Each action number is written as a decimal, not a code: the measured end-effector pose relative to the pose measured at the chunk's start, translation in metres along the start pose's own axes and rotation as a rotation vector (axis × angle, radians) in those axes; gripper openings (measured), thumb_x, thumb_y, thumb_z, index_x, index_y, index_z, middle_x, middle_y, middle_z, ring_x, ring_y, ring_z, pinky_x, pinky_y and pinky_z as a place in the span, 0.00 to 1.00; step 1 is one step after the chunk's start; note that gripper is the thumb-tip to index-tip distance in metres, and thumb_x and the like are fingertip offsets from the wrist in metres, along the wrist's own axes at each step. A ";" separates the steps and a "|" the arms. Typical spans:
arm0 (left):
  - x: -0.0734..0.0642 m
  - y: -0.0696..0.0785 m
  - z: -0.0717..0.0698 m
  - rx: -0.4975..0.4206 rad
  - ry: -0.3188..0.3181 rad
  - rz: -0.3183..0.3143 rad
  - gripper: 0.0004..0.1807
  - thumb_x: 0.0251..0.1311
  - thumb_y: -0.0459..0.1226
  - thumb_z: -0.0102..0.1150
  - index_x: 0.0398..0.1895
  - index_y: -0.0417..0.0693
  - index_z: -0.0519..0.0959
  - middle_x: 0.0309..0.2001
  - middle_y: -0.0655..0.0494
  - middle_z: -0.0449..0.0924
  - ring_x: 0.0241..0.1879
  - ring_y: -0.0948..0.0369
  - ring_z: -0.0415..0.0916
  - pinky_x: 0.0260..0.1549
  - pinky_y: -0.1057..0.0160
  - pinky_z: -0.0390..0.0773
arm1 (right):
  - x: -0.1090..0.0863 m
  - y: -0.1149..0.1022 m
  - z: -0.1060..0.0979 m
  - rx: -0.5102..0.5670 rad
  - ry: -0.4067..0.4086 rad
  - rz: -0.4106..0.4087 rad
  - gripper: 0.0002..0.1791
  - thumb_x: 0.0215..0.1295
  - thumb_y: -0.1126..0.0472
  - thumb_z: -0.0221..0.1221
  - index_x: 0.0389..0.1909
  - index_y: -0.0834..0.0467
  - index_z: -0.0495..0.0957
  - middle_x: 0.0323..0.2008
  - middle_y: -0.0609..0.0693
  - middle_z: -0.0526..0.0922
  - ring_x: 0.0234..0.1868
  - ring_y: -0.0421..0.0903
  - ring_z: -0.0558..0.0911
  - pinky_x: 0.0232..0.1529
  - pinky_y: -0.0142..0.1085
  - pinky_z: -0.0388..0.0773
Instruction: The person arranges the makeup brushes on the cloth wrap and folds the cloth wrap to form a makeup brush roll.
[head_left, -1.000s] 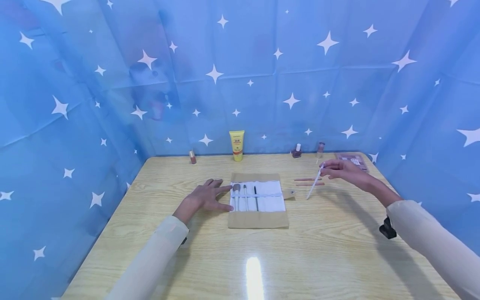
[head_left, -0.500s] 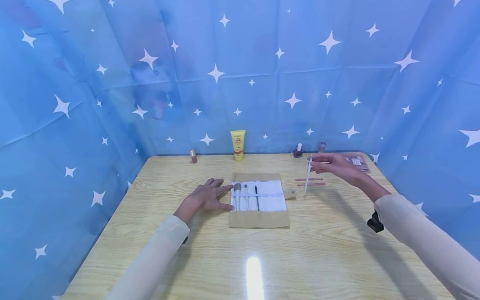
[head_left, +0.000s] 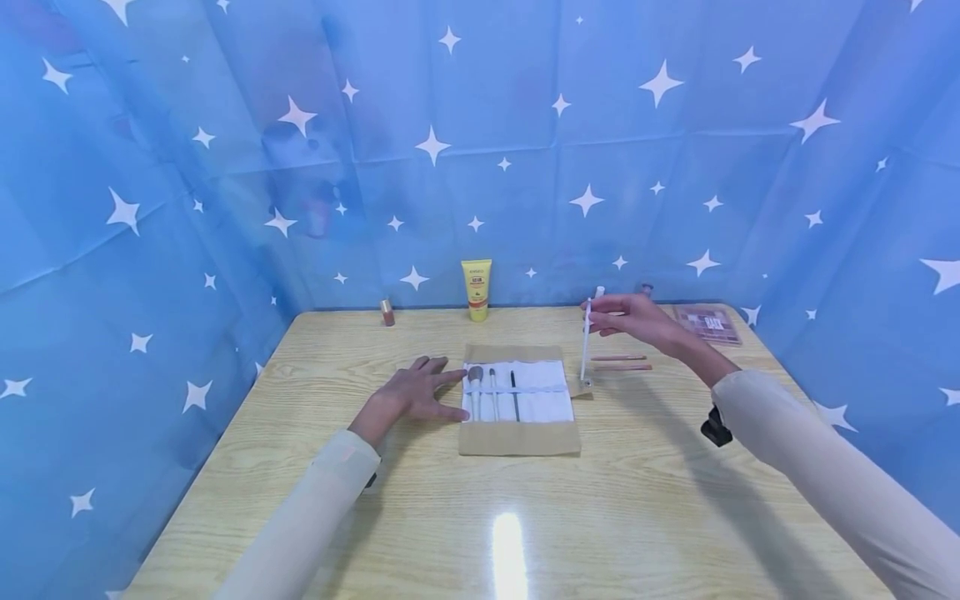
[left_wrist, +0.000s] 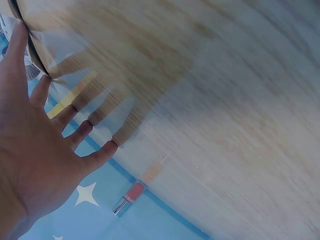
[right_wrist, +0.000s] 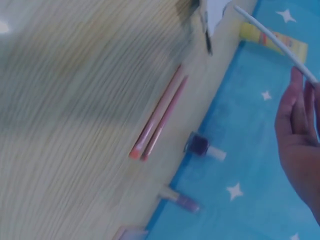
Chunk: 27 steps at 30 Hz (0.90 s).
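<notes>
A tan brush roll with a white lining lies unfolded on the table. Tucked under its strap are a fluffy makeup brush, a smaller white brush and a dark slim one. My left hand rests at the roll's left edge, fingers spread, thumb and forefinger touching it. Above the roll's snap tab, my right hand pinches a slim white makeup brush by its upper end. It points downward, and the fingers hide whatever is at the top. In the right wrist view the white brush slants from the fingertips.
Two pink brushes lie right of the roll. Along the back edge stand a lipstick-like tube, a yellow tube, a nail polish bottle and another small tube. A palette lies at the back right corner.
My right hand has carried the white brush leftward, past the pink brushes to the roll's tab, and the brush now hangs more upright. The left hand stays in place.
</notes>
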<state>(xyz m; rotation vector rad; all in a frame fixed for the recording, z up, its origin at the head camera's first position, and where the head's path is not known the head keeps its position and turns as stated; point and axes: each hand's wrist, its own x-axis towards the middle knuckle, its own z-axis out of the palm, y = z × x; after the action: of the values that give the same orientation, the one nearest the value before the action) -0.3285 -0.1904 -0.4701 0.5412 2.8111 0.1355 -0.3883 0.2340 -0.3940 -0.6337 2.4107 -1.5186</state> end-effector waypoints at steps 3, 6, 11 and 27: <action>0.000 0.000 0.000 0.003 -0.002 -0.004 0.52 0.54 0.79 0.54 0.82 0.77 0.55 0.84 0.53 0.47 0.83 0.45 0.40 0.74 0.32 0.51 | 0.008 -0.005 0.008 0.001 -0.007 -0.005 0.24 0.79 0.61 0.57 0.69 0.68 0.73 0.64 0.71 0.76 0.56 0.59 0.85 0.56 0.44 0.84; 0.000 -0.001 -0.001 0.005 -0.005 -0.004 0.52 0.54 0.79 0.53 0.82 0.77 0.55 0.84 0.53 0.46 0.83 0.45 0.40 0.75 0.33 0.51 | 0.014 -0.008 0.016 0.002 -0.018 -0.014 0.23 0.79 0.60 0.57 0.69 0.67 0.73 0.63 0.70 0.78 0.57 0.61 0.85 0.58 0.48 0.83; 0.001 -0.001 -0.001 0.012 -0.003 0.000 0.52 0.55 0.79 0.53 0.82 0.77 0.55 0.84 0.53 0.47 0.82 0.45 0.41 0.74 0.33 0.52 | 0.025 -0.010 0.028 0.007 -0.020 -0.021 0.23 0.79 0.60 0.57 0.68 0.67 0.74 0.64 0.69 0.78 0.57 0.62 0.85 0.56 0.45 0.84; 0.000 0.000 -0.002 0.001 -0.009 0.014 0.53 0.54 0.78 0.54 0.82 0.76 0.55 0.84 0.52 0.46 0.82 0.44 0.40 0.74 0.31 0.52 | 0.051 0.000 0.061 0.065 0.056 0.020 0.20 0.77 0.63 0.60 0.63 0.69 0.77 0.57 0.70 0.82 0.53 0.64 0.86 0.56 0.54 0.82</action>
<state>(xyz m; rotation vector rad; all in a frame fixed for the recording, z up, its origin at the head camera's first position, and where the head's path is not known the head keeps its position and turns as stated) -0.3293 -0.1902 -0.4680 0.5605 2.7992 0.1340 -0.4088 0.1608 -0.4185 -0.5597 2.3900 -1.6202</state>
